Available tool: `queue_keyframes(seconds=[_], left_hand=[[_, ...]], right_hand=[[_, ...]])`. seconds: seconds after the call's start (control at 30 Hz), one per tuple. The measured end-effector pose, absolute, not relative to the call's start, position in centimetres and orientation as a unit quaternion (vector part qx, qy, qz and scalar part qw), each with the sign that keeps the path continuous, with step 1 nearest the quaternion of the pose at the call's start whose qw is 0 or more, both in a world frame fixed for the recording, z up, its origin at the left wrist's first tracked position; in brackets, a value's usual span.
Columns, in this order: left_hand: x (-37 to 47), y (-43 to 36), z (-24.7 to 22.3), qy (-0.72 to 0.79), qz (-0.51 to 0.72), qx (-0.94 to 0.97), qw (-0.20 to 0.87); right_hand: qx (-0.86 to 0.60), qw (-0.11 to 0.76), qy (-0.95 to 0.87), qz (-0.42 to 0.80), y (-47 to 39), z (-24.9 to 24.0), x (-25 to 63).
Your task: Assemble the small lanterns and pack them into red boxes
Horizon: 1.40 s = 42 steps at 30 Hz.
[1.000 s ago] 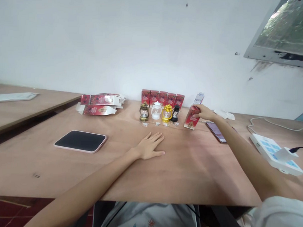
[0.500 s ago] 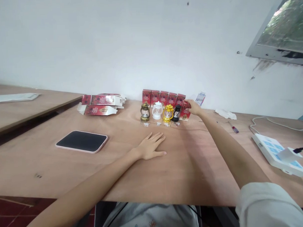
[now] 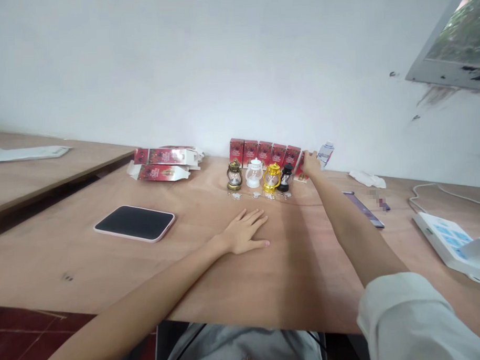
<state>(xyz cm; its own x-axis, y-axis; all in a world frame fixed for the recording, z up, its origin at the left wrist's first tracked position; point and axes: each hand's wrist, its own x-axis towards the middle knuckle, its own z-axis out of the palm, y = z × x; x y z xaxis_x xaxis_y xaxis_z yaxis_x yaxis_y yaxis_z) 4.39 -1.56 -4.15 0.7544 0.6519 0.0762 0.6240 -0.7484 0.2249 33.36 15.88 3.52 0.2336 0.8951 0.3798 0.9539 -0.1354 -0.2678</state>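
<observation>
My right hand reaches to the back of the table, its fingers closed on a small red box at the right end of a row of upright red boxes. In front of the row stand a bronze mini lantern, a white lantern, a gold lantern and a black lantern. Small clear and white pieces lie before them. My left hand rests flat on the table, fingers spread, holding nothing.
Flattened red and white cartons are stacked at the back left. Nearer lies a dark-screened phone. On the right are a thin dark strip, a white tissue and a white power strip with a cable. A wall bounds the back.
My right hand has moved the red box slightly back and right, beside the row. The dark strip now shows right of my forearm. The view has shifted a little; my left hand stays flat.
</observation>
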Motion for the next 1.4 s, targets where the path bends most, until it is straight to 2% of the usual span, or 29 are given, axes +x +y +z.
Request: queue_keyframes(seconds=[0.23, 0.4, 0.53, 0.67, 0.8, 0.93, 1.13, 1.4], left_hand=[[4.4, -1.6, -4.4, 0.334, 0.097, 0.933, 0.094], [4.5, -1.7, -4.1, 0.343, 0.074, 0.931, 0.097], [4.5, -1.7, -4.0, 0.342, 0.073, 0.931, 0.100], [4.4, -1.5, -4.1, 0.339, 0.071, 0.932, 0.105], [4.5, -1.4, -4.0, 0.346, 0.055, 0.931, 0.101], [4.5, -1.4, -3.9, 0.351, 0.033, 0.931, 0.094], [4.5, -1.3, -4.2, 0.344, 0.039, 0.935, 0.078], [4.6, -1.3, -4.2, 0.344, 0.039, 0.934, 0.085]], right_hand=[[-0.759, 0.293, -0.580, -0.034, 17.3, 1.8, 33.2], [-0.705, 0.467, -0.533, 0.015, 16.3, -0.3, 32.2], [-0.700, 0.531, -0.476, 0.029, 14.9, -0.7, 31.8], [-0.643, 0.540, -0.538, 0.079, 13.8, -0.9, 32.2], [-0.548, 0.492, -0.637, 0.226, 12.9, -2.7, 32.6], [-0.490, 0.461, -0.675, 0.303, 12.7, -4.7, 32.6], [-0.478, 0.483, -0.663, 0.315, 13.7, -5.4, 31.9], [-0.527, 0.538, -0.604, 0.261, 13.8, -5.8, 31.8]])
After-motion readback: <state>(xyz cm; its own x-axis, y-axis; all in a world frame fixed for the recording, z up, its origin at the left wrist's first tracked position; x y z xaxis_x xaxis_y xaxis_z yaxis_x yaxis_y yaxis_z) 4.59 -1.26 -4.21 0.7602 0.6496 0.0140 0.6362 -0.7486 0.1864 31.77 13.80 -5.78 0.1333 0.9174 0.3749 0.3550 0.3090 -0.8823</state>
